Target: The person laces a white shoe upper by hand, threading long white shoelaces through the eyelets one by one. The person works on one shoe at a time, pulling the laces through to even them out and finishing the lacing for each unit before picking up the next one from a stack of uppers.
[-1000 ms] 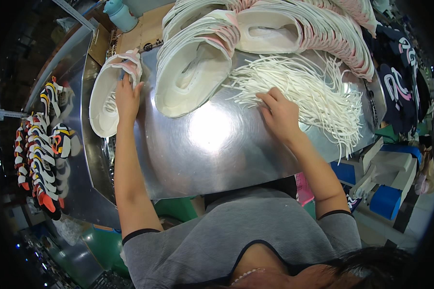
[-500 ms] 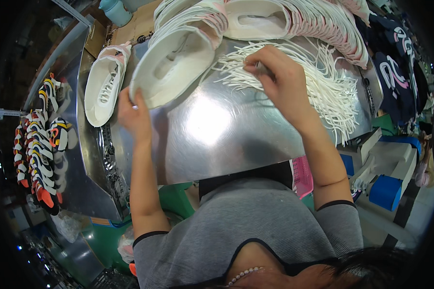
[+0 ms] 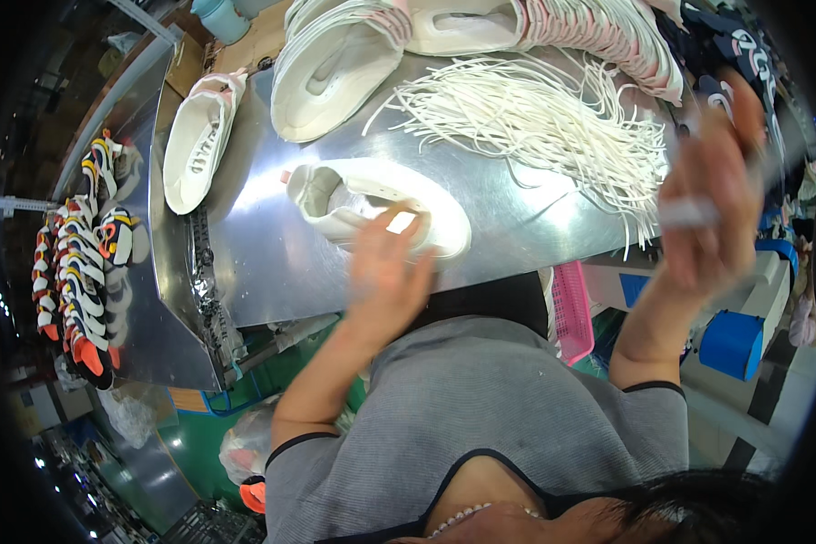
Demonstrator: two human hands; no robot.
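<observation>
While left hand (image 3: 385,272) rests loose on the shoe (image 3: 376,204), right hand (image 3: 712,181) pinches a lace (image 3: 689,214) aloft. Shoe sits near the surface (image 3: 272,263) edge; a nudge could drop it.

Near edge: bare metal table (image 3: 272,272) left of the white shoe (image 3: 381,207) leaves room to pass.
Far side: row of white shoes (image 3: 354,54) blocks it.
Right: pile of laces (image 3: 553,118) covers the surface.
Left: laced shoe (image 3: 195,140) fills the strip.
</observation>
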